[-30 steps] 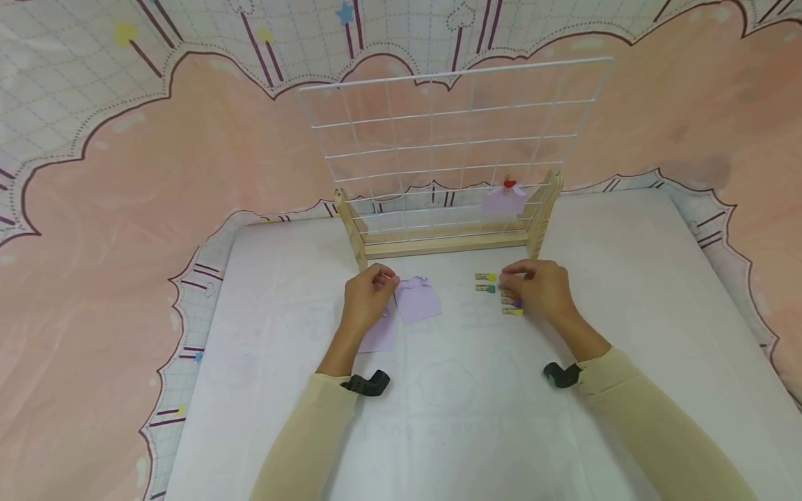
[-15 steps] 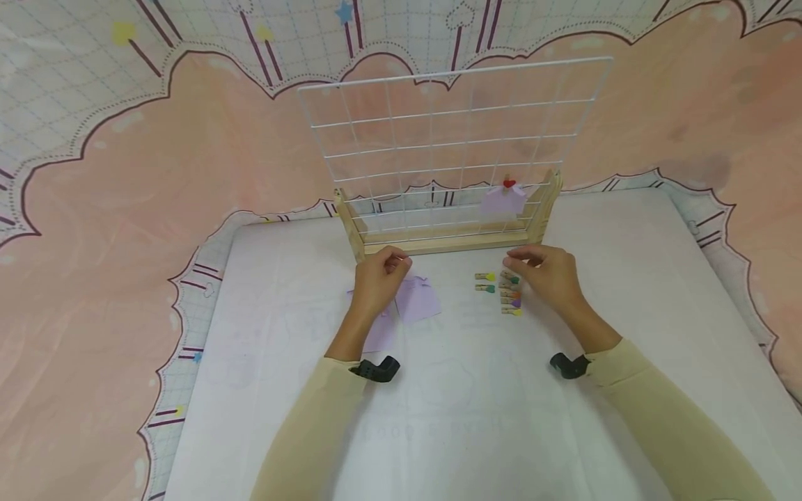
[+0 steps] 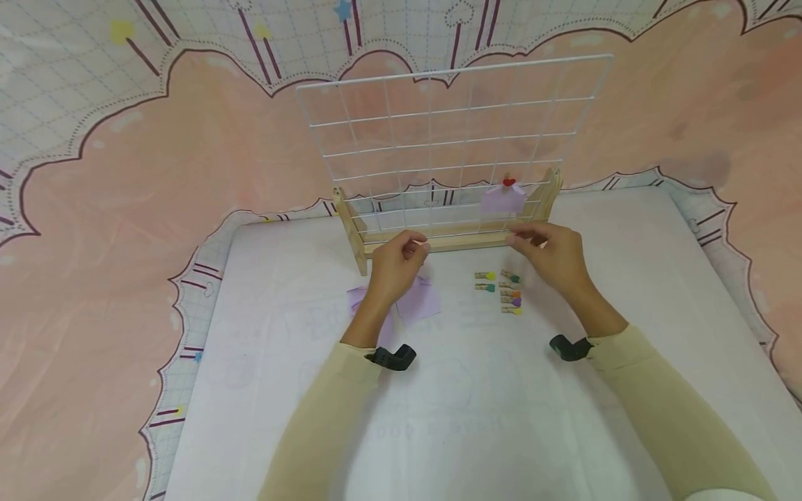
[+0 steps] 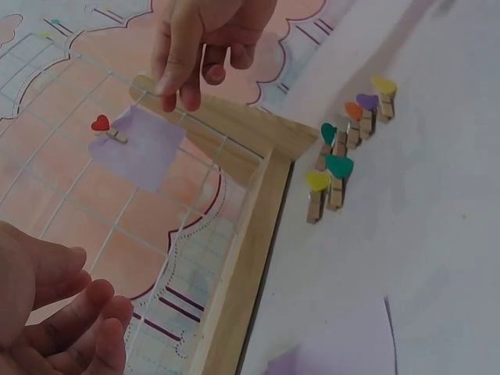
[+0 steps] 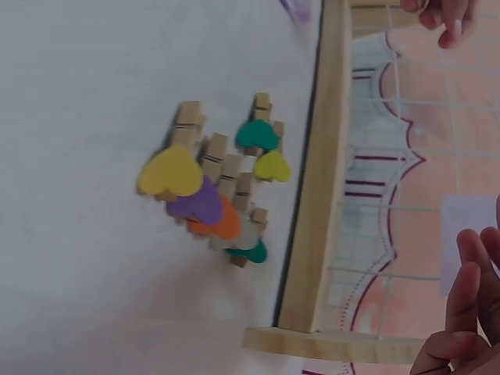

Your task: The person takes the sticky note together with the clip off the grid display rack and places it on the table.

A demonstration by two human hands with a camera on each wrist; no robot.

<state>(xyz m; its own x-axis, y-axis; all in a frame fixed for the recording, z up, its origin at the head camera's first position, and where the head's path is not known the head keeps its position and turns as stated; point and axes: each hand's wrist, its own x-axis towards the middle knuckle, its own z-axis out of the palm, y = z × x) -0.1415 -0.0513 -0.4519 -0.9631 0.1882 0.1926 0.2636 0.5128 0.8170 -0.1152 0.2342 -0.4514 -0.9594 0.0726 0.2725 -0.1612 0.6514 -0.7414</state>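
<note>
My left hand [image 3: 396,268], fingers loosely bent with nothing between them, hovers above two purple paper squares [image 3: 421,305] on the white table, near the wooden base. In front of the rack's right end is my right hand [image 3: 554,254]; no object shows in its fingers [image 4: 168,82]. Above it, a purple paper [image 4: 144,148] hangs on the white wire grid [image 3: 454,73], held by a clothespin with a red heart [image 4: 101,123]. Several small wooden clothespins with coloured hearts lie between the hands, among them a yellow one [image 5: 172,172] and a green one [image 5: 256,137].
The grid stands upright in a wooden base [image 3: 451,243] at the back of the white-covered table [image 3: 464,431]. A patterned peach and white cloth [image 3: 156,153] covers what lies behind and beside the table. A dark wrist camera [image 3: 570,348] is on each forearm.
Both hands have moved forward toward the rack, the left also to the right. My right hand has left the clothespins, which now lie uncovered. The hanging paper stays in place.
</note>
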